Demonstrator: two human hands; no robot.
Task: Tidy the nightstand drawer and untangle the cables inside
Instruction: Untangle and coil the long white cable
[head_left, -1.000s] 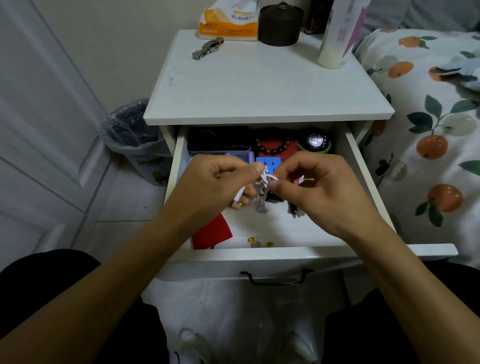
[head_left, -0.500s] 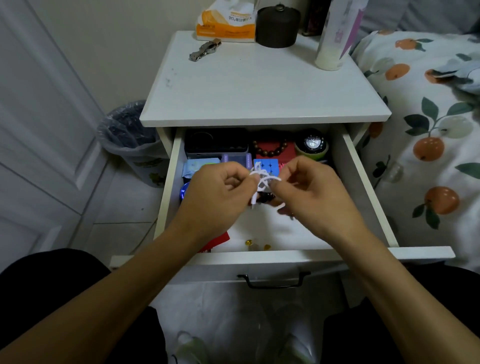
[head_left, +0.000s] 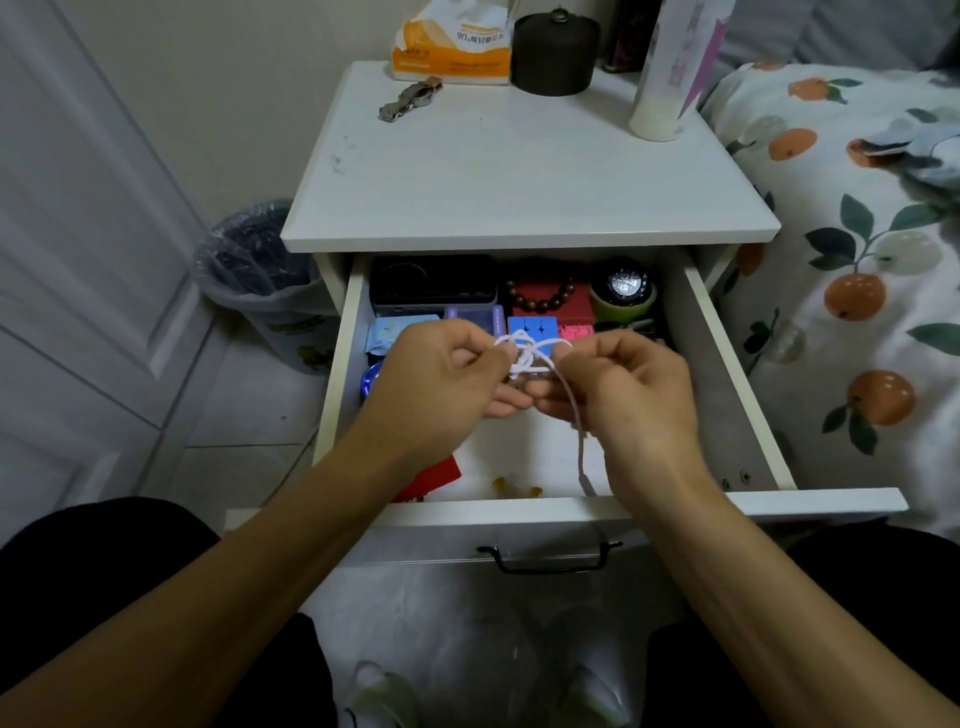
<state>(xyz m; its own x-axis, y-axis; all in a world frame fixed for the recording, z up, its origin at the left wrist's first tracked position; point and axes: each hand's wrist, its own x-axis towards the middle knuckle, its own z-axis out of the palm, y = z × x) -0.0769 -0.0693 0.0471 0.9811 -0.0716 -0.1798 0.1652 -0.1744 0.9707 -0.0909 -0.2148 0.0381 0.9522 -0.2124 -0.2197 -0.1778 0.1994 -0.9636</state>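
Above the open drawer (head_left: 727, 364), we pinch a knotted white cable (head_left: 527, 356) between our left hand (head_left: 441, 379) and right hand (head_left: 631, 389), fingers curled on it; one end dangles toward the drawer front. Behind the knot sit a blue cube (head_left: 532, 327), beads (head_left: 540, 299), and a black box (head_left: 431, 283).

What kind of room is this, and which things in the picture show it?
Most likely a bedroom. A white nightstand with its drawer pulled open stands right beside a bed with orange-patterned bedding. A tissue pack sits on the nightstand, and both hands work a white cable over the drawer.
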